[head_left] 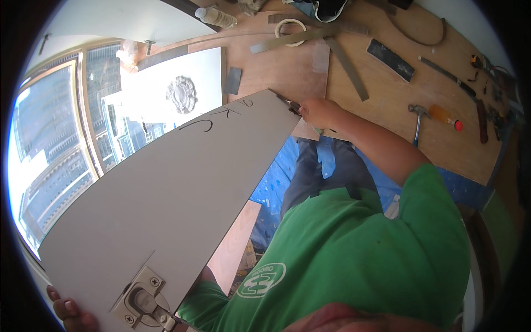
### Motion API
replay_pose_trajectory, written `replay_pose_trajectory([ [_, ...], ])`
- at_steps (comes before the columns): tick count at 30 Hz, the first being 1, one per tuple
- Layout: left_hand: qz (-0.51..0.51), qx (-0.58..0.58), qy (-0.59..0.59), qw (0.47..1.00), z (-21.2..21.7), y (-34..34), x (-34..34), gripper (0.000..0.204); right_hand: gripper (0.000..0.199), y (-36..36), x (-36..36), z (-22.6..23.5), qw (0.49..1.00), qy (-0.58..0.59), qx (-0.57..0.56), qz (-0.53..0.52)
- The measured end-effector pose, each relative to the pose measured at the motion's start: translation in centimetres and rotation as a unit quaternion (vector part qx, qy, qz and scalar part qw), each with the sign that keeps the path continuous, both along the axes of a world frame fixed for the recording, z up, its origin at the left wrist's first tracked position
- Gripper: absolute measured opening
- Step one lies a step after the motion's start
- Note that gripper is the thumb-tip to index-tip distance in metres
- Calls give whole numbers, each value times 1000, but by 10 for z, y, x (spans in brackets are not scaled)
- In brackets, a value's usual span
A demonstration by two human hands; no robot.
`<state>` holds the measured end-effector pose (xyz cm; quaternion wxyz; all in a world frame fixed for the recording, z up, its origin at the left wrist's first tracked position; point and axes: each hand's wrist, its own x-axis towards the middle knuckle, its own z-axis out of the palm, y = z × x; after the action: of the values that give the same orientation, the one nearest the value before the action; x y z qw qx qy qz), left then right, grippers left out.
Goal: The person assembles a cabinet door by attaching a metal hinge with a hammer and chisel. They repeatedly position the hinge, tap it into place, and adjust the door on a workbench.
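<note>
A long light-grey cabinet door (182,193) slants across my left side, with black handwriting near its far end. A metal concealed hinge (142,299) is screwed to its near end. My left hand (72,314) is closed round the door's near left edge, its fingertips showing on the face. At the far right corner of the door, my right hand (318,112) is closed on a small dark tool (290,104) with a pointed metal end against that corner. The palm hides much of the tool, so its exact kind is unclear.
On the wooden worktop (354,58) lie a tape roll (290,22), a metal strip (347,69), a black block (390,59), a hammer (418,119) and an orange-handled tool (444,118). A crumpled grey cloth (181,95) rests on a white panel, near a window (52,138).
</note>
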<state>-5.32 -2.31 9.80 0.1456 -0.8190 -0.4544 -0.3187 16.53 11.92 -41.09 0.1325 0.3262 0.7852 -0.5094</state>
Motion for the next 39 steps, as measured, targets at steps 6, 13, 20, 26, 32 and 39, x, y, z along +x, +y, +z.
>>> replay_pose_trajectory([
  [6, 9, -2, 1, 1000, -3, -7, 0, 55, 32, -1, 38, 16, 998, -45, 17, 31],
  [13, 29, 1, 3, 1000, -4, -3, 5, 55, 42, 17, 20, 6, 989, 40, 118, -80],
  [20, -1, -14, 7, 1000, -5, -33, -6, 58, 47, 29, -10, -54, 934, 20, 353, -46],
  [26, 43, 8, -15, 999, -19, -56, 0, 62, 33, 18, -5, -50, 924, 57, 377, -31],
  [32, 66, 28, -35, 997, -37, -77, -6, 65, 18, -20, -11, -69, 963, -5, 267, 30],
  [39, 100, 39, -33, 994, -44, -94, 4, 69, 19, -27, -27, -82, 961, -12, 275, 21],
])
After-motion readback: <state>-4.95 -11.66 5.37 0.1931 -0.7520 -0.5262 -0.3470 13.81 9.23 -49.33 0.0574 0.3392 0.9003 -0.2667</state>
